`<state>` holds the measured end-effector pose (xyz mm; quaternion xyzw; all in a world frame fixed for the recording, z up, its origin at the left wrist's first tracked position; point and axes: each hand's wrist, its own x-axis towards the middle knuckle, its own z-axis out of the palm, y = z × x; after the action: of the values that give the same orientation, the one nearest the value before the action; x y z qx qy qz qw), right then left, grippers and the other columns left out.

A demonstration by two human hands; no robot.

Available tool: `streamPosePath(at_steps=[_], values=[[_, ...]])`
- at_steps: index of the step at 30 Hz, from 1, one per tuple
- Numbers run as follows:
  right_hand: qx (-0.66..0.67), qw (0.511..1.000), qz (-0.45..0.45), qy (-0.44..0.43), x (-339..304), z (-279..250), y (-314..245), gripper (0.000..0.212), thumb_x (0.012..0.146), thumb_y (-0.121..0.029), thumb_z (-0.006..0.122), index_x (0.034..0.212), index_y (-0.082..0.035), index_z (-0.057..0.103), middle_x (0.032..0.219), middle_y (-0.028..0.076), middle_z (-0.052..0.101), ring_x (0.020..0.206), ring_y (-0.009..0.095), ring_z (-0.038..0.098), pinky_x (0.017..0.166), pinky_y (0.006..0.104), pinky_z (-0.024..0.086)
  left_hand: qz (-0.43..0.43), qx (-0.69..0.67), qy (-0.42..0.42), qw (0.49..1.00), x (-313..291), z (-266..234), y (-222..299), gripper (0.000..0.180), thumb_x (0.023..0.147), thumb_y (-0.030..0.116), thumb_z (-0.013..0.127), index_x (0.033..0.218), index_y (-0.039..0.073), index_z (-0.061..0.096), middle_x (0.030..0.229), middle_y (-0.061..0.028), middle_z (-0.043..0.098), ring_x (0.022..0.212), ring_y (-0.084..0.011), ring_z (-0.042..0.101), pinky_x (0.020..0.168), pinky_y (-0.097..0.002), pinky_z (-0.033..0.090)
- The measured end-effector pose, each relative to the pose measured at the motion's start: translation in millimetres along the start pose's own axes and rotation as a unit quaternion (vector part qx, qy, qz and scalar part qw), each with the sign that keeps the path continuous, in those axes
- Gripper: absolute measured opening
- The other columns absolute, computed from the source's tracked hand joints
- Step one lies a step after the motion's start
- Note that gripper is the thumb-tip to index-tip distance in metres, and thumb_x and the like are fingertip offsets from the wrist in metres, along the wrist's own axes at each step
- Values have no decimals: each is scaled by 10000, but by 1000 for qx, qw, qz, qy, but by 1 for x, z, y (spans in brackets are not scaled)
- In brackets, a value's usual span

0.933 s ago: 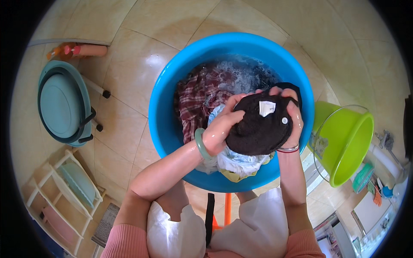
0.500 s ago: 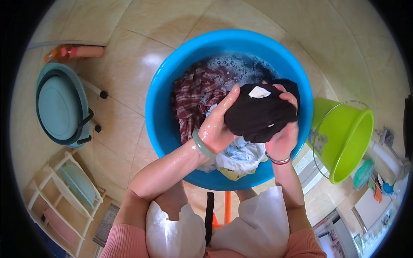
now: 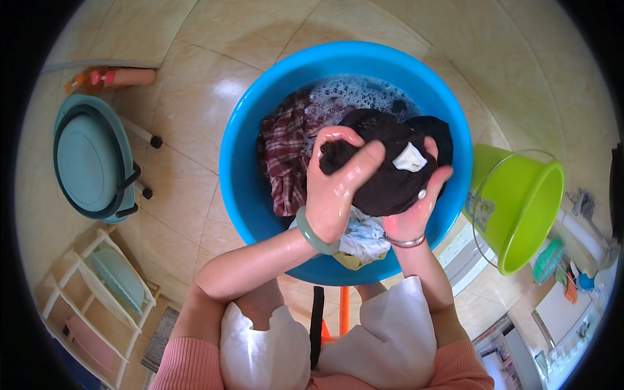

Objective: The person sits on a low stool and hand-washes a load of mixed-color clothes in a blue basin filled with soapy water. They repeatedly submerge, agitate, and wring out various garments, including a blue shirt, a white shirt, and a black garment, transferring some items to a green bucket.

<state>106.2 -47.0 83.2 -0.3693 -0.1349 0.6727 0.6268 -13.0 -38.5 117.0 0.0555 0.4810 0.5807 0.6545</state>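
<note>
Holding one dark cloth (image 3: 383, 179) over one blue tub (image 3: 460, 149), two hands (image 3: 333, 198) (image 3: 411, 220).

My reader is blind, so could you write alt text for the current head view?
A person's left hand and right hand hold a dark cloth with a white tag over a round blue tub of sudsy water. Maroon plaid fabric lies in the tub; a lime-green bucket is to its right.
</note>
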Motion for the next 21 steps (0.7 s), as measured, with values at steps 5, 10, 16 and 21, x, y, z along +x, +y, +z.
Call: streamPosePath(at_steps=[5, 10, 16, 21], values=[[81, 983, 160, -36, 9, 15, -17, 419, 1045, -453, 365, 1320, -154, 471, 1277, 59, 572, 1196, 225, 554, 1036, 392, 435, 328, 246, -155, 899, -2, -8, 1, 288, 709, 33, 797, 888, 89, 579, 1245, -196, 543, 1208, -387, 541, 1001, -459, 437], [316, 866, 387, -15, -1, 4, -20, 297, 980, -416, 507, 1205, -228, 555, 1073, -8, 625, 933, 184, 591, 804, 335, 500, 488, 355, -324, 728, -2, 1, 15, 201, 684, 212, 758, 740, 112, 592, 1246, -196, 586, 1213, -502, 502, 1006, -597, 415], [131, 923, 333, -142, 4, -15, -21, 193, 938, -163, 558, 1051, -6, 559, 939, 94, 543, 971, 233, 550, 868, 367, 475, 579, 345, -374, 637, -21, 8, 8, 120, 697, 169, 641, 694, 109, 536, 1049, -131, 645, 1035, -429, 606, 928, -594, 500], [-121, 884, 369, -259, 14, 13, -46, 89, 874, -63, 630, 928, 7, 622, 867, 80, 601, 807, 167, 587, 755, 272, 471, 620, 395, -458, 500, -36, 2, 13, 100, 779, 212, 559, 770, 113, 560, 1045, -86, 651, 1031, -381, 632, 936, -534, 522]])
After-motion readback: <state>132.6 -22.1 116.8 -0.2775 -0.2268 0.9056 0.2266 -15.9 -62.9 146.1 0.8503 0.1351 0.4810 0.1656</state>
